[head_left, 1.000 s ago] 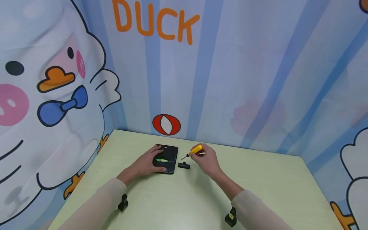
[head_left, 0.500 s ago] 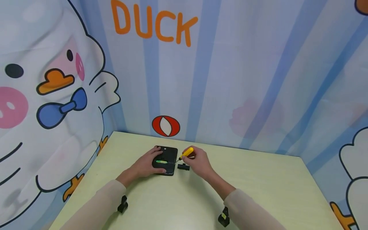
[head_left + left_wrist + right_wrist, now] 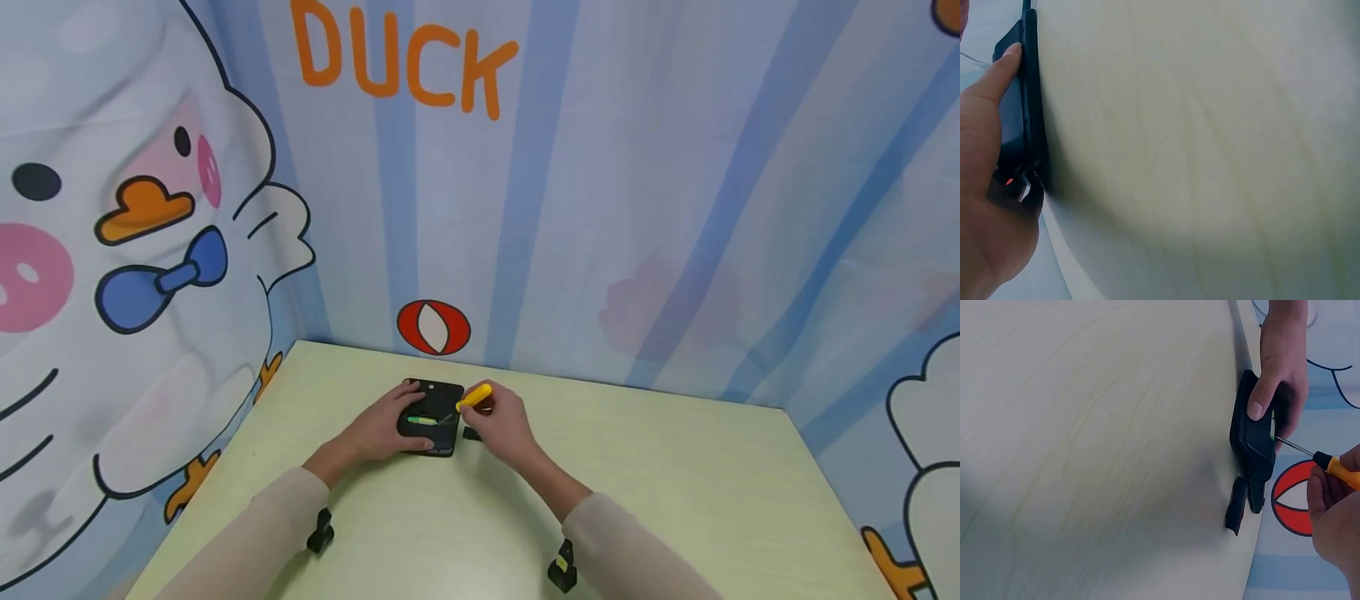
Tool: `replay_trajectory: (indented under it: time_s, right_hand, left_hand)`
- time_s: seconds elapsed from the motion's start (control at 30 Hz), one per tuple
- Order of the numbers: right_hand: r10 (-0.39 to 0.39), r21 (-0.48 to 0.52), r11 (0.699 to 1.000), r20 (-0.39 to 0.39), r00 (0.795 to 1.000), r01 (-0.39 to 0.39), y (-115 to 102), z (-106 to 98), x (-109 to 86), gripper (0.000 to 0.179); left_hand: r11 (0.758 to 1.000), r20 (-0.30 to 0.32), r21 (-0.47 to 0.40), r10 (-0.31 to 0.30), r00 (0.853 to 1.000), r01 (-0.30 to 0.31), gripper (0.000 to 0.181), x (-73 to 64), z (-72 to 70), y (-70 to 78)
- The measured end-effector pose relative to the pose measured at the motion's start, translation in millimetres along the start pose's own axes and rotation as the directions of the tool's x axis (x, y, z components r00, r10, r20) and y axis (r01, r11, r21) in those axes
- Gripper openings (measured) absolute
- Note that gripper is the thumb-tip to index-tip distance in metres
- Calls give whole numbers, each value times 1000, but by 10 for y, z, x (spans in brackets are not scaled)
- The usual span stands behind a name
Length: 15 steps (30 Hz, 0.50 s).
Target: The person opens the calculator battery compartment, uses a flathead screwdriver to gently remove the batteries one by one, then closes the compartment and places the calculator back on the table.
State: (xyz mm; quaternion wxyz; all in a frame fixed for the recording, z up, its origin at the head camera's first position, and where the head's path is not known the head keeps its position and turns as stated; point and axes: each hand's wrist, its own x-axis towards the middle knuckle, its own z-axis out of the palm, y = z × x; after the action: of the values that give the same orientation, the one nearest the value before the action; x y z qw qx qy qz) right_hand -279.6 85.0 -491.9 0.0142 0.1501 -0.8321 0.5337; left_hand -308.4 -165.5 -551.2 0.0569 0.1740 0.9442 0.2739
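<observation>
screwdriver (image 3: pixel 474 396) (yellow handle) | pinched: right fingers (image 3: pixel 1317 491) | black device (image 3: pixel 438 402) | held: left fingers (image 3: pixel 410 400)

Left sleeve (image 3: pixel 251 533): long, plain, pale beige, stopping a little short of the bare left hand (image 3: pixel 375 427).
Right sleeve (image 3: pixel 633 546): same pale beige, ending behind the right hand (image 3: pixel 504 423), also bare.
Left wrist unit (image 3: pixel 320 533): small, black, blocky.
Right wrist unit (image 3: pixel 562 573): black too, with a yellowish patch.
</observation>
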Motion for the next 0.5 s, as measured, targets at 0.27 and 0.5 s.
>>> replay_trajectory:
  time_s: [0.27, 0.5]
  right_hand:
    - [-43, -54, 998, 4, 999, 44, -13, 93, 17, 14]
    - [-179, -196, 963, 61, 982, 188, -59, 155, 29, 17]
  left_hand:
    - [1000, 3, 0, 7, 1000, -7, 100, 1, 1, -8]
    - [1000, -5, 0, 20, 1000, -20, 101, 7, 10, -30]
